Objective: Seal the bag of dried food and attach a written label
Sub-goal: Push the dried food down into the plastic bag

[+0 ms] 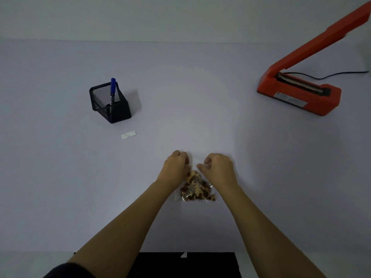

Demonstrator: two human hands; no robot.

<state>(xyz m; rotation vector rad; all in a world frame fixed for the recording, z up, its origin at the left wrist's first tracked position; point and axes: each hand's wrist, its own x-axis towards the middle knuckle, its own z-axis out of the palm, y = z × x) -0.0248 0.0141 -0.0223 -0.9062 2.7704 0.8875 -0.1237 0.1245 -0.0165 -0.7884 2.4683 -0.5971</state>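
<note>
- Two grips, the left grip (176, 163) and the right grip (217, 167), are close together over the counter (180, 97), fingers curled, each pinching the clear top of the bag (197, 187).
- The bag lies between the wrists, just nearer than both grips, with its dried food bunched low.
- A small white label (128, 135) lies farther out, left of the left grip; beyond it a mesh pen holder (110, 103) holds a blue pen (113, 87).
- An orange heat sealer (299, 91), arm raised, stands well right of the right grip.
</note>
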